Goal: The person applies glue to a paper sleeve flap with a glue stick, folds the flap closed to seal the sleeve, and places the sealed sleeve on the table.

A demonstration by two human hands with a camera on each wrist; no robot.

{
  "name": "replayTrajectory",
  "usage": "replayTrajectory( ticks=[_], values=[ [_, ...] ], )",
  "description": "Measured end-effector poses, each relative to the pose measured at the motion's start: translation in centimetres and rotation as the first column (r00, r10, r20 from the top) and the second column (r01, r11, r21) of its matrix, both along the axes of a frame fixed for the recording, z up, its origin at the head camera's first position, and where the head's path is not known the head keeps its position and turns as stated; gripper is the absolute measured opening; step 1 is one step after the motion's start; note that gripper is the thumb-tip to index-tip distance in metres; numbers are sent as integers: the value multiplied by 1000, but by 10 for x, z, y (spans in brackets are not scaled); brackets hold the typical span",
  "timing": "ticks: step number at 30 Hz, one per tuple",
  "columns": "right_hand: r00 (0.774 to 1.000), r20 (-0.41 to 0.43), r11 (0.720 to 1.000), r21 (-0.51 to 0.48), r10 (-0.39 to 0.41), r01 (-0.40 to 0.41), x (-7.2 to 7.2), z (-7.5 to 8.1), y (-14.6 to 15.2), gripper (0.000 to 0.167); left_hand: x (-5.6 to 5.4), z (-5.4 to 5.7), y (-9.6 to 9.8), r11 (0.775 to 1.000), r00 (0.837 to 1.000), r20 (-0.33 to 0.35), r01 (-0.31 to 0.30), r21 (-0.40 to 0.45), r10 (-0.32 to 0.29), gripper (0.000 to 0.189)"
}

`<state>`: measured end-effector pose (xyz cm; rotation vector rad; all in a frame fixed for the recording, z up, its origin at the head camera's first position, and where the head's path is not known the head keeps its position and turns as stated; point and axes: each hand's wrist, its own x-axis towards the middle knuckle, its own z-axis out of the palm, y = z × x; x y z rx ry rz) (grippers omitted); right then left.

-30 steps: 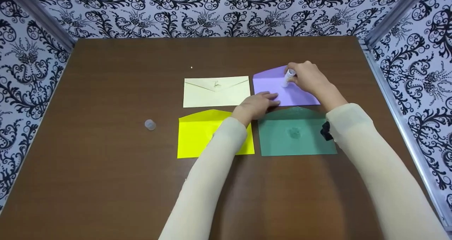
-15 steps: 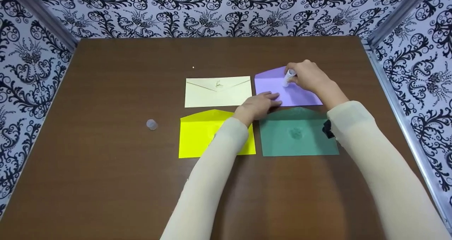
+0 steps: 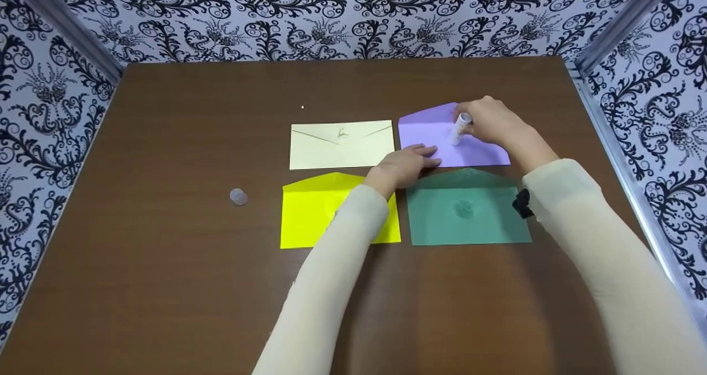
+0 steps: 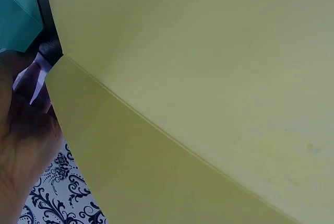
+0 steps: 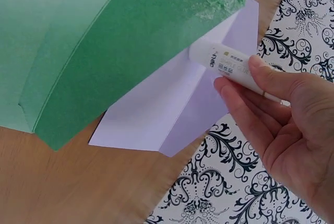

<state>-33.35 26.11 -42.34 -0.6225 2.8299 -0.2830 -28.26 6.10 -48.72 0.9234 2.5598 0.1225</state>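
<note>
My right hand (image 3: 491, 121) pinches a white glue stick (image 5: 229, 67) between thumb and fingers, its tip down on the purple envelope (image 3: 425, 126). That envelope lies with its flap unfolded toward the back. My left hand (image 3: 403, 165) rests with extended fingers on its lower left edge. Nearer me is the green envelope (image 3: 469, 220), flap up, with a rough smear of glue near the flap tip in the right wrist view. Beside it the yellow envelope (image 3: 304, 215) lies partly under my left forearm. A cream envelope (image 3: 337, 151) with its flap folded down lies behind the yellow one.
The glue stick's cap (image 3: 238, 196) stands on the brown table (image 3: 165, 286) left of the envelopes. A tiny white speck (image 3: 302, 107) lies farther back. Black-and-white patterned panels (image 3: 309, 21) border the table at the back and sides.
My right hand with the glue stick has moved slightly right and toward me over the purple envelope. My left hand stays in place on its edge.
</note>
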Motion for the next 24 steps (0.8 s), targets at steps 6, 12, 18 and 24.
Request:
replayTrajectory(
  ticks=[6, 12, 18, 24],
  values=[
    [998, -12, 999, 2, -53, 53, -3, -1, 3, 23, 1, 2, 0, 1000, 1000, -3, 0, -7, 0, 55],
    [993, -61, 994, -32, -104, 102, -3, -9, 0, 25, 1, 2, -1, 1000, 1000, 3, 0, -1, 0, 54],
    [989, -51, 988, -79, -140, 135, -5, -13, -3, 27, 1, 2, -1, 1000, 1000, -5, 6, 0, -6, 54],
    [993, -78, 993, -88, -91, 84, -6, -13, -7, 23, 0, 0, -1, 1000, 1000, -4, 6, -3, -6, 55]
  ],
)
